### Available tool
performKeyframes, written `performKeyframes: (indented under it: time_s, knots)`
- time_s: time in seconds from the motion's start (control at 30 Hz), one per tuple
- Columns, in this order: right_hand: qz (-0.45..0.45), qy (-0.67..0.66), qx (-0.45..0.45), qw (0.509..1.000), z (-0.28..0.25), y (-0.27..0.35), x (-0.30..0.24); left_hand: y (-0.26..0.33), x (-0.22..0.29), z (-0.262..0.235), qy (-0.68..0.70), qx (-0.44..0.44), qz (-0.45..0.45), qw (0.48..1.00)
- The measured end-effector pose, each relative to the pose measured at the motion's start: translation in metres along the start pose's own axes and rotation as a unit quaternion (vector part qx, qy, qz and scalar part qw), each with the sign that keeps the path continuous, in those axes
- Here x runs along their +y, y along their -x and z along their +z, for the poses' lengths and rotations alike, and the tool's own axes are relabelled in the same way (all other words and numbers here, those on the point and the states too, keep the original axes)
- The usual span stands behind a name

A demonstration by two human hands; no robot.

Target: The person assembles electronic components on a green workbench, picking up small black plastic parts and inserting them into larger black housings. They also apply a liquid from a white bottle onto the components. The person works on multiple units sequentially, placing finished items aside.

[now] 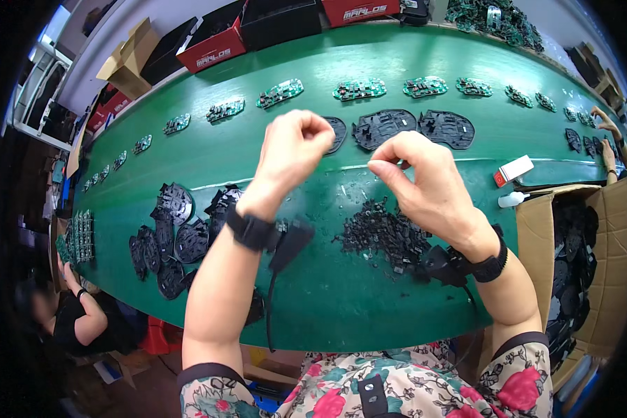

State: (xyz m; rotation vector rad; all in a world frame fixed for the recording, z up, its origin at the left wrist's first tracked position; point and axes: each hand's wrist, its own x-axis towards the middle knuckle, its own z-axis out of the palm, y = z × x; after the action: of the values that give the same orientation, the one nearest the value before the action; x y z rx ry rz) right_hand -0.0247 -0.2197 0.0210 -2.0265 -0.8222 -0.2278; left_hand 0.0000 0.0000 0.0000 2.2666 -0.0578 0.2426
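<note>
My left hand [295,150] is raised over the bench with its fingers curled in. Beside it, partly hidden, lies a black plastic shell [336,132]. My right hand [428,184] has thumb and forefinger brought together in a pinch. Whatever either hand may hold is too small or hidden to make out. Just beyond the right hand are two more black shells, a middle one [383,128] and a right one [449,129]. Below it spreads a heap of small black plastic parts [380,233]. Black straps with cables sit on both wrists.
Green circuit boards [359,89] form a curved row across the green bench [313,320]. More black shells [191,237] lie left of my left forearm. A cardboard box [606,244] of black parts, a white bottle [512,199] and a small carton [513,171] stand right. Other people work at both ends.
</note>
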Motion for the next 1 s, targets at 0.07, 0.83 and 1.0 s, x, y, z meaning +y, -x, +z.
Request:
performKeyframes:
  time_s: [0.07,0.83,1.0]
  knots:
    - [-0.016,0.019,-0.007,1.000,-0.006,0.006,0.000,-0.020,-0.001,-0.001,-0.075,-0.002,-0.023,0.997]
    - [-0.002,0.056,-0.018,0.998,-0.024,0.042,0.018,-0.087,-0.044,0.022,-0.103,-0.091,-0.138,0.981]
    - [0.004,0.060,-0.018,0.998,-0.024,0.044,0.019,-0.091,-0.041,0.030,-0.144,-0.069,-0.160,0.974]
